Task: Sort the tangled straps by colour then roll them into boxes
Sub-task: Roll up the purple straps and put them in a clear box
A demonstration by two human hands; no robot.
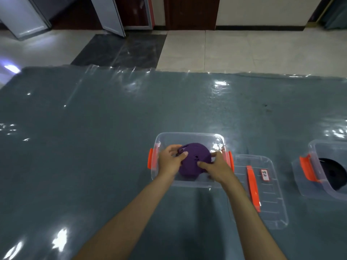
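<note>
A rolled purple strap [195, 159] sits inside a clear plastic box [189, 136] with orange latches, at the middle of the table. My left hand [171, 161] grips the roll's left side, thumb over a dark buckle near its top. My right hand [216, 168] holds the roll's right side, fingers curled onto its face. Both hands reach into the box. At the right edge a second clear box [317, 184] holds a rolled black strap [332, 172].
The box's clear lid [270, 203] with an orange handle and a red-framed label lies flat just right of the middle box. The table carries a grey-blue mat under glossy plastic film [93, 147]. Tiled floor and doors lie beyond the far edge.
</note>
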